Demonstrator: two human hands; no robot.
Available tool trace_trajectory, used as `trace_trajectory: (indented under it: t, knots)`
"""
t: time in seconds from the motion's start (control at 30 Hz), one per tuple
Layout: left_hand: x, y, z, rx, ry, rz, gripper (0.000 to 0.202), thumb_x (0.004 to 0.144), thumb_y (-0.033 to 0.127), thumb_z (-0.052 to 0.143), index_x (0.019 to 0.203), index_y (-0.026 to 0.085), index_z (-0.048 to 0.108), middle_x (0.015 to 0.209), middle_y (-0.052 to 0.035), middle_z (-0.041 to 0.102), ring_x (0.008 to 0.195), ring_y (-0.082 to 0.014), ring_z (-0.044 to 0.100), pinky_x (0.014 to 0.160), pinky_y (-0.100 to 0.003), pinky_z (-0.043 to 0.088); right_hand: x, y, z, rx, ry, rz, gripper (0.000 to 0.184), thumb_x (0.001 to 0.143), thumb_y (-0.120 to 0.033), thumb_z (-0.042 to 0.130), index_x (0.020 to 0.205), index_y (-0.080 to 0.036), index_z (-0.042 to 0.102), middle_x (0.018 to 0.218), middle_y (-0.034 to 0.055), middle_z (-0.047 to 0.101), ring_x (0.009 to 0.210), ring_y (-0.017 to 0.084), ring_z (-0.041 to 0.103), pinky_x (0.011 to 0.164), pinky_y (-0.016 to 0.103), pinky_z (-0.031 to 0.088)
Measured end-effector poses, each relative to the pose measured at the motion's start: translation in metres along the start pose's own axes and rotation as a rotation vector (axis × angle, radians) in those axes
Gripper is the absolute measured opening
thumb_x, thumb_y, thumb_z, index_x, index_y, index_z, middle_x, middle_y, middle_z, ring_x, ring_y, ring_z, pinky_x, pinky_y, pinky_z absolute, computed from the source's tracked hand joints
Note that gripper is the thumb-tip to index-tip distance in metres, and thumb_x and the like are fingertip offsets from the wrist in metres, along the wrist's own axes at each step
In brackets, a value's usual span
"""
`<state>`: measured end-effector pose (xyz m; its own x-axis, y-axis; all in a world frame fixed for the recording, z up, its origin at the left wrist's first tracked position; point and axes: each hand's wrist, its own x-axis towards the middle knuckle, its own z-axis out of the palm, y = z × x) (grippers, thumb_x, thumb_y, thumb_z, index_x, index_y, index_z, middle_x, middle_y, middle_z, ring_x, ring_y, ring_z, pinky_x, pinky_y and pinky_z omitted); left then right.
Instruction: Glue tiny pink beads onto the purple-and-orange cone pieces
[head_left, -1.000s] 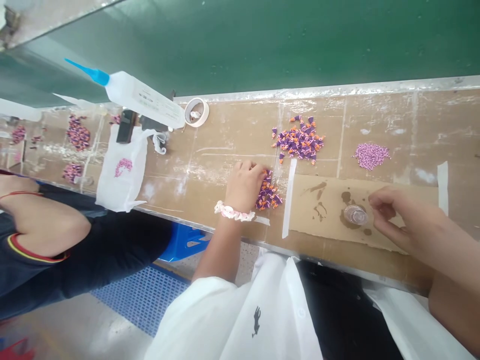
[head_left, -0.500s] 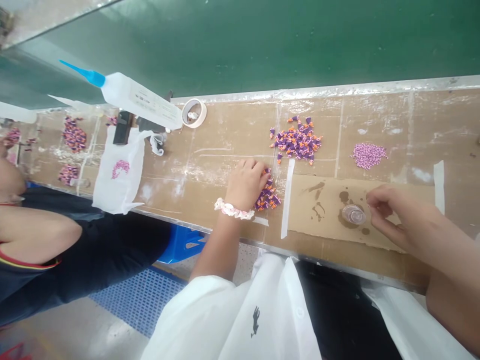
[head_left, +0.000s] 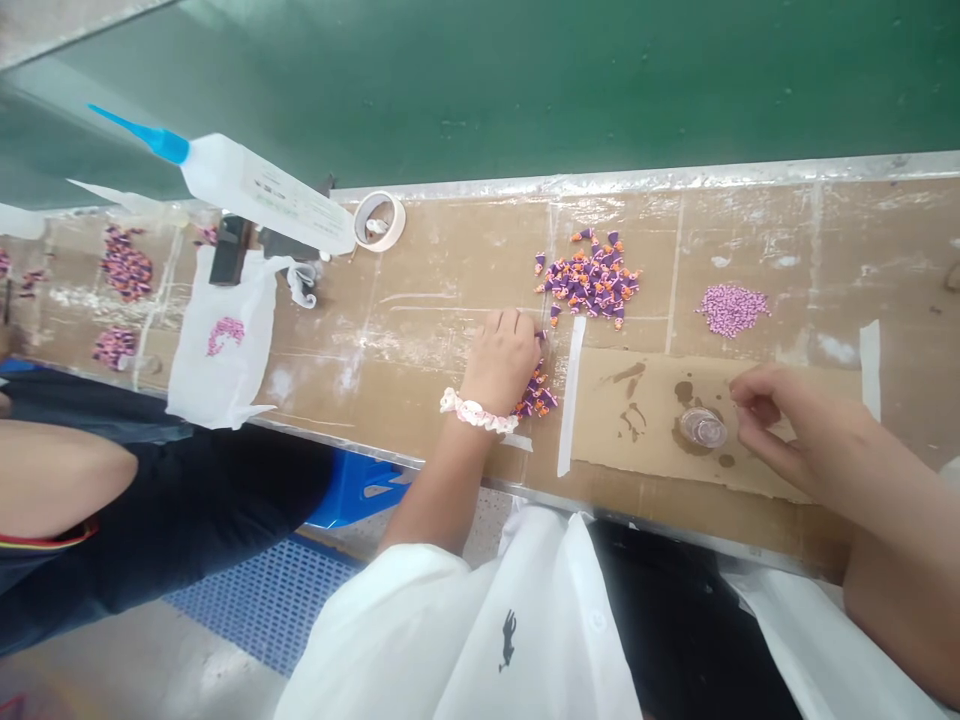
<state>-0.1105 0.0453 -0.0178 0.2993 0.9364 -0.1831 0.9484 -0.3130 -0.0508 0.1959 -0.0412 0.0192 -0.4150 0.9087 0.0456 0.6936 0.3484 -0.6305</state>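
Note:
My left hand [head_left: 501, 362], a pink scrunchie at the wrist, rests with curled fingers on a small heap of purple-and-orange pieces [head_left: 537, 392] near the bench's front edge. My right hand [head_left: 780, 425] hovers over a cardboard sheet [head_left: 645, 420], fingers pinched together beside a small clear round cap [head_left: 703, 427] sitting in a dark stain. What the pinch holds is too small to see. A larger pile of purple-and-orange pieces [head_left: 589, 280] lies farther back, and a pile of pink pieces [head_left: 733, 307] to its right.
A glue bottle with a blue nozzle [head_left: 247, 183] sticks out at the back left, beside a tape roll [head_left: 379, 220] and a white plastic bag [head_left: 225, 340]. Another person sits at the left [head_left: 90, 500]. More small piles [head_left: 124, 265] lie there.
The view has drifted slightly, shifting everything left. My left hand has closed a little more over the small heap. My right hand stays by the clear cap.

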Motion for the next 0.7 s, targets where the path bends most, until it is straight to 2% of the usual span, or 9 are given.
trace_trajectory:
  t: [0.17, 0.27, 0.4, 0.5, 0.6, 0.67, 0.7]
  knots:
    - [-0.001, -0.002, 0.0, -0.055, 0.005, 0.027, 0.01, 0.092, 0.022, 0.053, 0.099, 0.015, 0.057, 0.103, -0.013, 0.062, 0.103, -0.0288, 0.055, 0.087, -0.04, 0.046, 0.0, 0.0, 0.0, -0.025, 0.017, 0.017, 0.006, 0.091, -0.022, 0.047, 0.091, -0.027, 0.043, 0.071, 0.0003, 0.053, 0.057, 0.017, 0.053, 0.053, 0.032, 0.04]
    - [0.002, 0.001, 0.001, -0.036, -0.009, 0.036, 0.01, 0.094, 0.021, 0.049, 0.099, 0.015, 0.057, 0.103, -0.0139, 0.061, 0.101, -0.0287, 0.055, 0.085, -0.04, 0.045, 0.0, -0.001, -0.001, -0.033, 0.025, 0.029, 0.007, 0.088, -0.021, 0.048, 0.09, -0.026, 0.044, 0.07, -0.0011, 0.052, 0.054, 0.015, 0.052, 0.053, 0.03, 0.041]
    - [0.008, 0.007, 0.003, 0.022, 0.036, 0.049, 0.019, 0.095, 0.016, 0.039, 0.091, 0.015, 0.057, 0.099, -0.017, 0.061, 0.098, -0.031, 0.055, 0.081, -0.042, 0.043, 0.001, 0.001, -0.001, -0.032, 0.044, 0.048, 0.007, 0.086, -0.021, 0.05, 0.089, -0.026, 0.045, 0.068, -0.0022, 0.051, 0.053, 0.014, 0.051, 0.052, 0.029, 0.041]
    - [0.011, 0.004, 0.001, -0.002, 0.038, 0.06, 0.019, 0.092, 0.014, 0.038, 0.085, 0.016, 0.056, 0.095, -0.018, 0.061, 0.098, -0.0324, 0.056, 0.081, -0.044, 0.043, 0.002, 0.004, 0.0, -0.037, 0.062, 0.056, 0.008, 0.086, -0.021, 0.051, 0.09, -0.026, 0.046, 0.068, -0.0026, 0.052, 0.054, 0.014, 0.052, 0.052, 0.028, 0.042]
    - [0.009, -0.005, -0.009, -0.219, 0.097, 0.007, 0.013, 0.088, 0.015, 0.043, 0.078, 0.02, 0.049, 0.083, -0.0113, 0.059, 0.088, -0.0265, 0.057, 0.079, -0.041, 0.045, 0.001, 0.006, 0.001, -0.032, 0.09, 0.081, 0.011, 0.085, -0.02, 0.053, 0.091, -0.026, 0.048, 0.068, -0.0032, 0.052, 0.055, 0.013, 0.052, 0.052, 0.026, 0.042]
    - [0.004, -0.007, -0.018, -0.538, 0.106, -0.017, 0.01, 0.088, 0.018, 0.045, 0.078, 0.021, 0.045, 0.072, -0.0036, 0.055, 0.071, -0.0184, 0.055, 0.068, -0.034, 0.046, -0.001, 0.005, 0.0, 0.013, 0.103, 0.107, 0.014, 0.083, -0.018, 0.056, 0.091, -0.026, 0.049, 0.068, -0.0036, 0.052, 0.055, 0.012, 0.051, 0.052, 0.026, 0.043]
    - [0.001, -0.004, -0.024, -0.748, 0.06, -0.004, 0.009, 0.088, 0.02, 0.047, 0.08, 0.022, 0.045, 0.067, 0.0001, 0.053, 0.061, -0.0145, 0.052, 0.06, -0.03, 0.044, -0.001, 0.003, -0.001, 0.071, 0.105, 0.117, 0.015, 0.082, -0.016, 0.058, 0.091, -0.026, 0.05, 0.07, -0.0034, 0.053, 0.056, 0.012, 0.052, 0.054, 0.026, 0.044]
